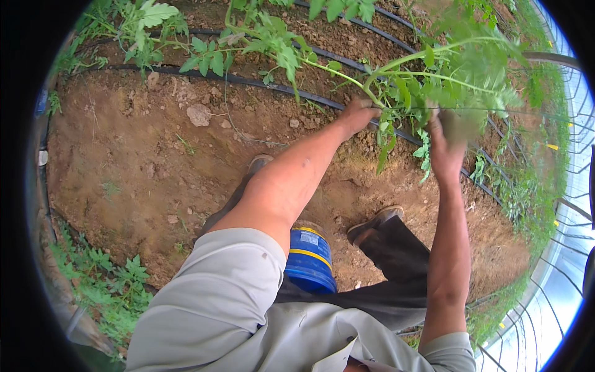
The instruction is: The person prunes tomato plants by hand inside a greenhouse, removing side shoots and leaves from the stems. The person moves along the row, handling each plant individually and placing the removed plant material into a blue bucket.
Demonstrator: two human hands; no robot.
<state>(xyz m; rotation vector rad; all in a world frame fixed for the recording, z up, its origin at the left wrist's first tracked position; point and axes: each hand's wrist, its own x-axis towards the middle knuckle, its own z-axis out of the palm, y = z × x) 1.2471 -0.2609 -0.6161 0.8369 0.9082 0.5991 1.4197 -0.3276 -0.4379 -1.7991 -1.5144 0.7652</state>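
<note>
A leafy tomato plant (339, 73) stretches across the upper part of the head view, its thick green stem forking near my hands. At that fork my left hand (360, 116) has its fingers closed around the base of the stem. To the right, my right hand (446, 144) is raised among the leaves, partly blurred; its fingers are half hidden, and whether they grip anything does not show. A thin green string (469, 109) runs beside both hands towards the right.
Black drip hoses (260, 83) run along the soil bed. A blue bucket (310, 260) with yellow bands stands between my legs. More tomato plants (109, 279) grow at lower left. Brown soil (130, 149) lies before me. Curved greenhouse ribs and film (553, 265) line the right side.
</note>
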